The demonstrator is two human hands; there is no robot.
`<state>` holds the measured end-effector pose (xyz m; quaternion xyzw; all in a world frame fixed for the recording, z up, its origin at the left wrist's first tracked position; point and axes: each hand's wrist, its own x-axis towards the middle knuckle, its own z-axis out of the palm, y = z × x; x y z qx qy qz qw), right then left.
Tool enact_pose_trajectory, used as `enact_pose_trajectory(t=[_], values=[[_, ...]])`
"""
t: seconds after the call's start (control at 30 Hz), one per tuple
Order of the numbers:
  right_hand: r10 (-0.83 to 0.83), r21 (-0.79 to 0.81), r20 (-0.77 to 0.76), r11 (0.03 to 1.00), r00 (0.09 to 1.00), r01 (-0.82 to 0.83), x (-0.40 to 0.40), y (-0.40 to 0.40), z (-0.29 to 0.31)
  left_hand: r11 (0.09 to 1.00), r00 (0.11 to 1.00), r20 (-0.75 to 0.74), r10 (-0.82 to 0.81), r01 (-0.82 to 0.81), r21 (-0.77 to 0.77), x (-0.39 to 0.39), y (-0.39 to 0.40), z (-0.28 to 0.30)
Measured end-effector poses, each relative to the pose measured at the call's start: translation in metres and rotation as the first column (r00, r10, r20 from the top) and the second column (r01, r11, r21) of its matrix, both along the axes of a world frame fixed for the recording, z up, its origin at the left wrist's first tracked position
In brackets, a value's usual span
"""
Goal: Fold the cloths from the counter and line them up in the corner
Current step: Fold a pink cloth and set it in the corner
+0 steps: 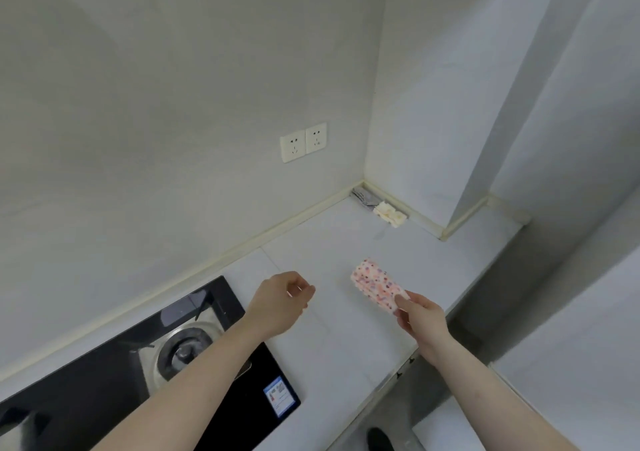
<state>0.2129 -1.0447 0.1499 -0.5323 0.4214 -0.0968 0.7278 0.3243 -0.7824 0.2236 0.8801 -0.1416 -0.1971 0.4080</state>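
Forearms: two bare forearms are seen entering from the lower edge, the left one crossing above the hob.
Right hand (417,315): a folded spotted cloth (377,288) is pinched at its near end between thumb and fingers; the cloth is pink-white with red and purple dots, is folded into a narrow oblong, and is held over the counter with its far end pointing toward the corner.
Left hand (282,300): nothing is held; the fingers are loosely curled above the counter, just right of the hob and well apart from the spotted cloth.
Counter (332,239): a white worktop is bounded by a pale sealing strip along both walls.
Corner: a folded grey cloth (364,197) is placed right in the angle of the walls, and a folded cream cloth (390,215) is set beside it, touching it, along the right-hand wall.
Hob (104,381): a black glass gas hob with one burner in view is set into the counter at lower left; a blue-edged label is seen at its near right corner.
Sockets (303,142): two white wall sockets are mounted side by side on the back wall.
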Motion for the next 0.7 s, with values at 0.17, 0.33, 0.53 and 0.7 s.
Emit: enact_pose_trajectory(t=[0.17, 0.33, 0.53, 0.7], values=[[-0.132, 0.129, -0.069, 0.982, 0.989, 0.14, 0.055, -0.069, -0.029, 0.997, 0.998, -0.027, -0.05, 0.051, 0.054, 0.039, -0.049, -0.018], [-0.168, 0.14, -0.138, 0.972, 0.976, 0.187, 0.109, -0.141, -0.049, 0.991, 0.998, -0.026, -0.061, 0.064, 0.116, 0.07, -0.1, -0.026], [-0.192, 0.061, -0.193, 0.976, 0.962, 0.207, 0.169, -0.212, -0.071, 0.993, 1.0, -0.023, -0.003, 0.006, 0.121, 0.1, -0.143, -0.033], [-0.18, -0.063, -0.217, 0.983, 0.959, 0.17, 0.218, -0.261, -0.098, 0.99, 0.999, -0.035, 0.006, -0.001, 0.144, 0.12, -0.163, -0.04]])
